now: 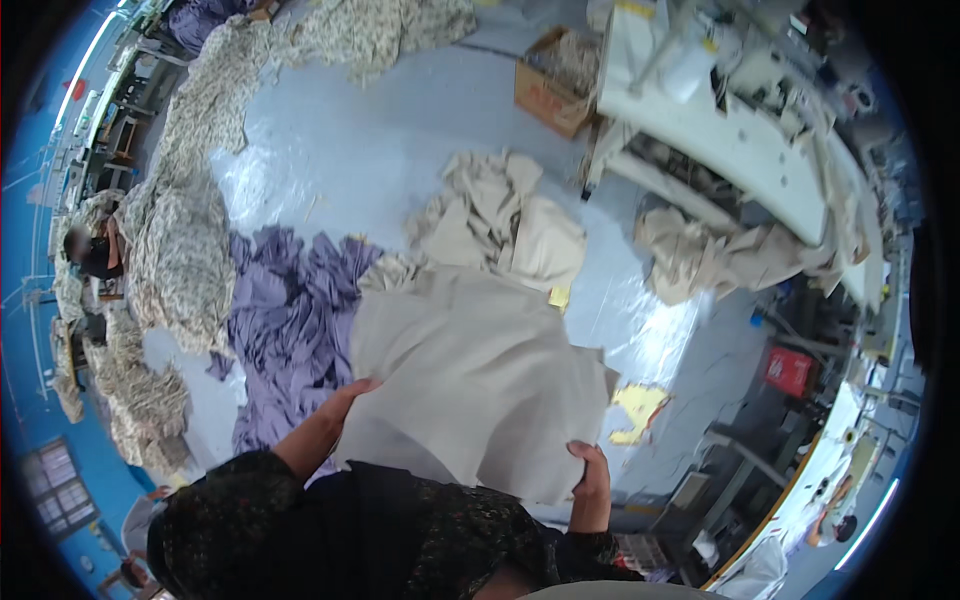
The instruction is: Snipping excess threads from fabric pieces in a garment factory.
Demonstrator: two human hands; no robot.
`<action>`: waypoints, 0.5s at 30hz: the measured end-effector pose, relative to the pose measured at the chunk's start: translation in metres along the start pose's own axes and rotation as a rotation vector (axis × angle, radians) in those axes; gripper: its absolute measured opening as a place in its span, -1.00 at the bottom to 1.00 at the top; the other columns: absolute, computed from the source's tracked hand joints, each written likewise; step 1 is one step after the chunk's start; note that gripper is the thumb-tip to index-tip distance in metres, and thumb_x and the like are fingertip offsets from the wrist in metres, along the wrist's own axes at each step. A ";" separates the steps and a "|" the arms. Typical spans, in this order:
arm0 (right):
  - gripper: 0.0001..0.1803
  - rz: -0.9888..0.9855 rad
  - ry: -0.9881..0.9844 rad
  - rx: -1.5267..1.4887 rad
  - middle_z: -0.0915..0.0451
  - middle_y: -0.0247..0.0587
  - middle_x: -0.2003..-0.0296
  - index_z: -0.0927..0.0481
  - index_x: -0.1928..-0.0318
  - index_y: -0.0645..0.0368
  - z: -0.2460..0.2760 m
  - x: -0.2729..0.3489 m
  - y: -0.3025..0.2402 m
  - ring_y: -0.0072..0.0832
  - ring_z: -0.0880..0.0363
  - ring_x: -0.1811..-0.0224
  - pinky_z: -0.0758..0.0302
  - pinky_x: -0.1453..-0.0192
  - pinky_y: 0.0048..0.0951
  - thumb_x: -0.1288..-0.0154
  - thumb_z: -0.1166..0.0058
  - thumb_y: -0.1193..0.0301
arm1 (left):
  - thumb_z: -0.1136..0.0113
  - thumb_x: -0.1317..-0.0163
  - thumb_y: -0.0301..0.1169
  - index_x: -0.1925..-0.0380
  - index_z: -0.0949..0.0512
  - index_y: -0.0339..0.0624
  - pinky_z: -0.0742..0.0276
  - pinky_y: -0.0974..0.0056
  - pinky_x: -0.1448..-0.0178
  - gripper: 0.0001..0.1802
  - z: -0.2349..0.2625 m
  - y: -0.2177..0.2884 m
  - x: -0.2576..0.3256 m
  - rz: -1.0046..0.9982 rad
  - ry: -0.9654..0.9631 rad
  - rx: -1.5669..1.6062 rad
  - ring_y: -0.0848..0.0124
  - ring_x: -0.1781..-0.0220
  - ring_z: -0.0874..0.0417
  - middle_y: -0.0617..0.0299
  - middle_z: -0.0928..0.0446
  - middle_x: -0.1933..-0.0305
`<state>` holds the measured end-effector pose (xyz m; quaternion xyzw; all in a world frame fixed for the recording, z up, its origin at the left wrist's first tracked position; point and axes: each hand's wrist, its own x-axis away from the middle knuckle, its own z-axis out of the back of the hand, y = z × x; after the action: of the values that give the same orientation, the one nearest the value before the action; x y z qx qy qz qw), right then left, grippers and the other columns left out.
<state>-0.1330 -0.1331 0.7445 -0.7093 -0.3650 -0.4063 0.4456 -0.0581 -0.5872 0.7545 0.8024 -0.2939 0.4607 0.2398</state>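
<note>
Dark sleeve [400, 530] nearest | both hands [590, 480] pinch beige cloth [470, 380] edges | cloth extends beyond fingertips, long axis hand-to-hand | left hand [345, 400] nearer purple pile [290, 320]

A large beige fabric piece [470, 385] hangs spread out, slightly creased. It is held up above the floor by both lower corners

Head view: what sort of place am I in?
Likely a garment sewing workshop: fabric piles across the floor, a sewing table, and both hands, left and right, holding a beige cloth.
</note>
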 end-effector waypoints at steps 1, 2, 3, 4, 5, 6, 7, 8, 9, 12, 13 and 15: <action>-0.36 0.028 -0.061 0.037 -0.63 0.00 0.05 -0.45 -0.17 0.39 -0.038 -0.005 -0.027 -0.16 -0.66 0.05 -0.60 -0.11 -0.17 -0.01 -0.20 0.46 | -0.15 -0.31 -0.29 -0.05 -0.55 -0.28 -0.66 0.10 -0.06 -0.62 0.000 0.017 0.015 -0.057 0.042 0.105 0.22 0.06 -0.72 0.07 -0.66 0.03; -0.36 0.045 -0.079 0.059 -0.63 0.00 0.05 -0.45 -0.17 0.39 -0.074 -0.011 -0.051 -0.16 -0.66 0.05 -0.60 -0.11 -0.17 -0.01 -0.20 0.46 | -0.16 -0.30 -0.27 -0.04 -0.55 -0.28 -0.66 0.09 -0.07 -0.61 -0.002 0.032 0.030 -0.121 0.089 0.224 0.21 0.07 -0.72 0.06 -0.67 0.03; -0.38 0.074 -0.133 0.077 -0.64 0.00 0.06 -0.47 -0.16 0.39 -0.106 -0.014 -0.073 -0.18 -0.66 0.05 -0.60 -0.10 -0.19 -0.02 -0.21 0.46 | -0.16 -0.30 -0.27 -0.04 -0.55 -0.28 -0.66 0.09 -0.07 -0.61 -0.009 0.048 0.045 -0.142 0.077 0.232 0.21 0.07 -0.72 0.06 -0.67 0.03; -0.39 0.104 -0.165 0.086 -0.64 -0.01 0.07 -0.48 -0.15 0.40 -0.133 -0.015 -0.099 -0.20 -0.66 0.05 -0.60 -0.08 -0.21 -0.03 -0.23 0.46 | -0.18 -0.28 -0.24 -0.04 -0.56 -0.27 -0.66 0.09 -0.06 -0.58 -0.019 0.069 0.055 -0.168 0.094 0.258 0.20 0.08 -0.71 0.06 -0.67 0.05; -0.39 0.118 -0.173 0.086 -0.64 -0.01 0.07 -0.48 -0.15 0.40 -0.160 -0.025 -0.125 -0.20 -0.66 0.05 -0.60 -0.08 -0.21 -0.03 -0.23 0.46 | -0.20 -0.26 -0.20 -0.04 -0.56 -0.27 -0.66 0.08 -0.05 -0.56 -0.029 0.094 0.061 -0.204 0.118 0.276 0.19 0.08 -0.71 0.06 -0.67 0.07; -0.42 0.085 -0.206 0.167 -0.65 -0.04 0.10 -0.50 -0.12 0.40 -0.184 -0.037 -0.150 -0.23 -0.66 0.07 -0.61 -0.05 -0.23 -0.03 -0.25 0.47 | -0.20 -0.26 -0.20 -0.04 -0.56 -0.27 -0.66 0.08 -0.05 -0.56 -0.037 0.117 0.063 -0.214 0.111 0.271 0.19 0.08 -0.71 0.06 -0.67 0.07; -0.45 0.053 -0.245 0.248 -0.66 -0.07 0.14 -0.53 -0.10 0.40 -0.212 -0.051 -0.175 -0.25 -0.67 0.10 -0.61 -0.02 -0.26 -0.04 -0.27 0.47 | -0.21 -0.25 -0.17 -0.03 -0.56 -0.27 -0.66 0.09 -0.04 -0.53 -0.043 0.139 0.065 -0.313 0.138 0.249 0.18 0.09 -0.71 0.06 -0.67 0.08; -0.45 0.056 -0.249 0.242 -0.66 -0.07 0.14 -0.53 -0.10 0.40 -0.239 -0.061 -0.199 -0.25 -0.67 0.10 -0.61 -0.02 -0.26 -0.04 -0.27 0.47 | -0.22 -0.23 -0.13 -0.03 -0.56 -0.27 -0.66 0.09 -0.03 -0.50 -0.052 0.159 0.069 -0.400 0.171 0.225 0.16 0.10 -0.71 0.05 -0.68 0.09; -0.48 0.049 -0.327 0.263 -0.67 -0.10 0.17 -0.55 -0.07 0.39 -0.266 -0.072 -0.224 -0.27 -0.68 0.13 -0.61 0.00 -0.27 -0.04 -0.27 0.48 | -0.22 -0.23 -0.13 -0.03 -0.56 -0.27 -0.66 0.09 -0.03 -0.50 -0.061 0.179 0.074 -0.401 0.172 0.217 0.16 0.10 -0.71 0.05 -0.68 0.09; -0.53 0.088 -0.425 0.353 -0.68 -0.14 0.22 -0.59 -0.02 0.38 -0.351 -0.110 -0.301 -0.30 -0.69 0.20 -0.61 0.05 -0.30 -0.05 -0.28 0.50 | -0.18 -0.25 -0.10 -0.05 -0.55 -0.26 -0.65 0.08 -0.02 -0.49 -0.102 0.246 0.071 -0.513 0.156 0.259 0.15 0.09 -0.70 0.04 -0.67 0.07; -0.56 0.115 -0.446 0.416 -0.68 -0.15 0.24 -0.60 0.00 0.38 -0.387 -0.125 -0.319 -0.30 -0.70 0.23 -0.62 0.07 -0.31 -0.05 -0.27 0.50 | -0.13 -0.28 -0.10 -0.07 -0.54 -0.26 -0.64 0.07 -0.04 -0.49 -0.101 0.261 0.065 -0.614 0.228 0.259 0.14 0.07 -0.69 0.04 -0.66 0.04; -0.57 0.114 -0.491 0.449 -0.68 -0.15 0.24 -0.62 0.04 0.38 -0.447 -0.136 -0.363 -0.33 -0.69 0.22 -0.61 0.05 -0.32 -0.02 -0.30 0.49 | -0.09 -0.30 -0.09 -0.08 -0.54 -0.25 -0.63 0.07 -0.06 -0.49 -0.112 0.299 0.059 -0.678 0.298 0.250 0.14 0.05 -0.69 0.05 -0.66 0.01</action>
<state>-0.6194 -0.4471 0.8658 -0.6895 -0.5016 -0.1071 0.5113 -0.3082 -0.7416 0.8923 0.8014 0.0845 0.4989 0.3190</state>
